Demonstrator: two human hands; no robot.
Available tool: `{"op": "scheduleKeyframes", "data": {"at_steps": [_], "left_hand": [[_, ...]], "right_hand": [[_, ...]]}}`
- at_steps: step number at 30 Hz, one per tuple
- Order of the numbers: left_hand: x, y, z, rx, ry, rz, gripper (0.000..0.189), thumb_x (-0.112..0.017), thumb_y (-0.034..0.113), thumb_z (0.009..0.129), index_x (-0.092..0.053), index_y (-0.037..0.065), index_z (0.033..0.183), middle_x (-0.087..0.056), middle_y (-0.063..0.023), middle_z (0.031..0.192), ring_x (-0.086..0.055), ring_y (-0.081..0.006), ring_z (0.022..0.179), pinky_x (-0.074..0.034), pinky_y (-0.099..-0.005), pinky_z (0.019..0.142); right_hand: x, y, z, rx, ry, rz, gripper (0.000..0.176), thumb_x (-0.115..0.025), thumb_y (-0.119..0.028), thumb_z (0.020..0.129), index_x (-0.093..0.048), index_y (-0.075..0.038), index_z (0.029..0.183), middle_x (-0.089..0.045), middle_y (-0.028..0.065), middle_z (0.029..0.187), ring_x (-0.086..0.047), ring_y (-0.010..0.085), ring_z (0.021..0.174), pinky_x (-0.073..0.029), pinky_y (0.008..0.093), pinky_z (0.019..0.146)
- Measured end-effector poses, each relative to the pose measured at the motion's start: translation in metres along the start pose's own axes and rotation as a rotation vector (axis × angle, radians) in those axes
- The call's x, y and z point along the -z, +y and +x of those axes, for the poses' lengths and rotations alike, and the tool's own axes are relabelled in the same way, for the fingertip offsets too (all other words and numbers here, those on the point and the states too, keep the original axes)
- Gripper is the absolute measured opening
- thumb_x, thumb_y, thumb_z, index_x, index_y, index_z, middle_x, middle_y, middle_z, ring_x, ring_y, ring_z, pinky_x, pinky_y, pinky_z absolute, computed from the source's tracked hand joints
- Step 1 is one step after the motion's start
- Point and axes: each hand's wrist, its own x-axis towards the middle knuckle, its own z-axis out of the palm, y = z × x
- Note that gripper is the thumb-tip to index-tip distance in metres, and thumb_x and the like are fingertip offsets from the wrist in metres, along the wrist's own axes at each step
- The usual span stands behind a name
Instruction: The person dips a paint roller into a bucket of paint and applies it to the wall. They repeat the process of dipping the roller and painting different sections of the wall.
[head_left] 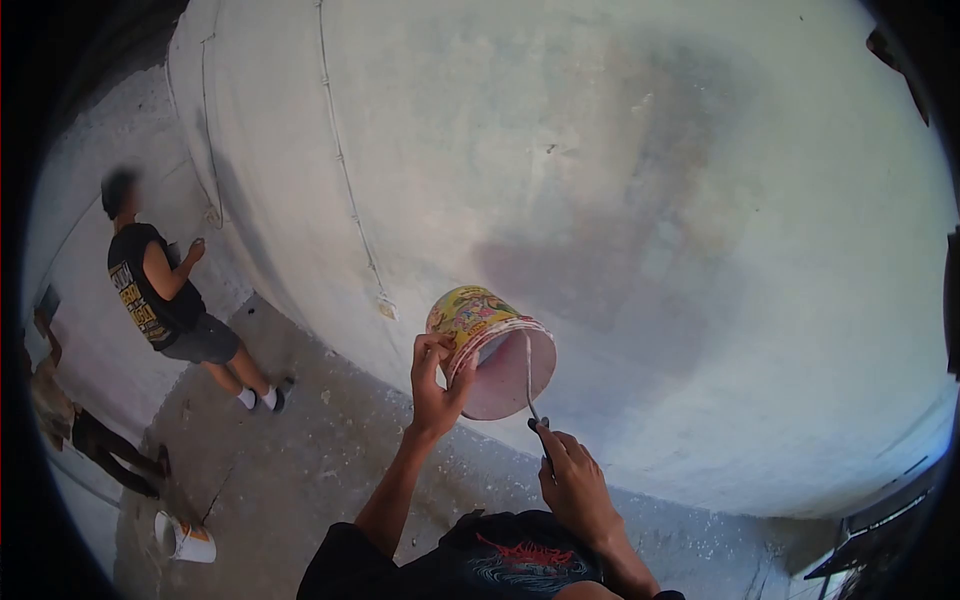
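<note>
The paint pail, tipped on its side with its pinkish inside facing near, hangs in front of the wall, low in the middle. The left hand has its grip clenched on the pail's rim. The right hand grasps a thin tool reaching into the pail. Far left, another person stands on the floor; a white bucket lies nearer.
</note>
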Motion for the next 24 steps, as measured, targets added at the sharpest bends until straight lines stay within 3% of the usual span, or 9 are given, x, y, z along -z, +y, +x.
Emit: {"op": "scheduleKeyframes", "data": {"at_steps": [6, 10, 12, 16, 18, 19, 21, 24], "left_hand": [[-0.008, 0.001, 0.008, 0.006, 0.054, 0.001, 0.020, -0.071, 0.009, 0.086, -0.052, 0.001, 0.086, -0.048, -0.0118, 0.103, -0.052, -0.0252, 0.099, -0.043, -0.0374, 0.087], [-0.010, -0.002, 0.007, -0.005, 0.068, -0.017, 0.020, -0.071, 0.009, 0.086, -0.052, 0.001, 0.085, -0.048, -0.0115, 0.103, -0.052, -0.0246, 0.099, -0.043, -0.0372, 0.087], [-0.012, -0.001, 0.010, -0.013, 0.057, -0.008, 0.021, -0.072, 0.008, 0.085, -0.052, 0.002, 0.084, -0.048, -0.0112, 0.102, -0.052, -0.0242, 0.099, -0.043, -0.0371, 0.087], [-0.014, -0.007, 0.006, 0.021, 0.060, -0.008, 0.022, -0.072, 0.008, 0.085, -0.051, 0.002, 0.083, -0.048, -0.0112, 0.102, -0.052, -0.0240, 0.099, -0.043, -0.0368, 0.087], [-0.014, -0.012, 0.004, 0.038, 0.081, -0.021, 0.022, -0.071, 0.007, 0.085, -0.050, 0.002, 0.082, -0.048, -0.0111, 0.102, -0.052, -0.0240, 0.099, -0.043, -0.0374, 0.087], [-0.013, -0.014, 0.004, 0.038, 0.079, -0.020, 0.022, -0.071, 0.007, 0.085, -0.050, 0.002, 0.082, -0.048, -0.0111, 0.102, -0.052, -0.0240, 0.099, -0.043, -0.0374, 0.087], [-0.012, -0.015, 0.002, 0.038, 0.102, -0.052, 0.021, -0.070, 0.007, 0.085, -0.050, 0.002, 0.081, -0.047, -0.0108, 0.101, -0.052, -0.0244, 0.099, -0.042, -0.0383, 0.088], [-0.009, -0.011, 0.005, 0.013, 0.096, -0.040, 0.017, -0.065, 0.007, 0.089, -0.050, 0.001, 0.086, -0.046, -0.0090, 0.102, -0.051, -0.0225, 0.102, -0.040, -0.0367, 0.093]], "right_hand": [[0.002, 0.006, 0.010, 0.103, 0.134, -0.385, 0.063, -0.058, 0.004, 0.075, -0.050, -0.007, 0.136, -0.054, 0.0124, 0.120, -0.057, 0.0312, 0.090, -0.053, 0.0443, 0.080], [0.004, 0.009, 0.011, 0.110, 0.133, -0.436, 0.057, -0.058, 0.004, 0.077, -0.056, -0.011, 0.132, -0.057, 0.0078, 0.117, -0.058, 0.0294, 0.087, -0.054, 0.0430, 0.075], [0.009, 0.007, 0.012, 0.023, -0.057, -0.373, 0.068, -0.057, 0.006, 0.073, -0.051, -0.013, 0.137, -0.054, 0.0064, 0.119, -0.057, 0.0283, 0.084, -0.056, 0.0433, 0.071], [0.004, 0.017, 0.016, 0.076, -0.060, -0.317, 0.062, -0.057, 0.005, 0.076, -0.052, -0.013, 0.135, -0.058, 0.0088, 0.116, -0.062, 0.0301, 0.084, -0.057, 0.0436, 0.070], [0.004, 0.024, 0.018, 0.081, -0.051, -0.036, 0.051, -0.058, 0.002, 0.083, -0.053, -0.010, 0.132, -0.063, 0.0138, 0.113, -0.066, 0.0360, 0.089, -0.056, 0.0454, 0.074], [0.005, 0.024, 0.020, 0.080, -0.051, -0.035, 0.051, -0.058, 0.002, 0.083, -0.053, -0.010, 0.132, -0.063, 0.0138, 0.113, -0.066, 0.0360, 0.089, -0.056, 0.0454, 0.074], [0.006, 0.022, 0.021, 0.052, -0.022, 0.257, 0.044, -0.063, -0.002, 0.087, -0.055, -0.003, 0.130, -0.067, 0.0186, 0.105, -0.067, 0.0375, 0.090, -0.054, 0.0428, 0.075], [0.003, 0.018, 0.022, -0.008, -0.011, 0.318, 0.041, -0.061, -0.006, 0.089, -0.053, -0.004, 0.129, -0.064, 0.0204, 0.114, -0.064, 0.0425, 0.095, -0.054, 0.0466, 0.076]]}}
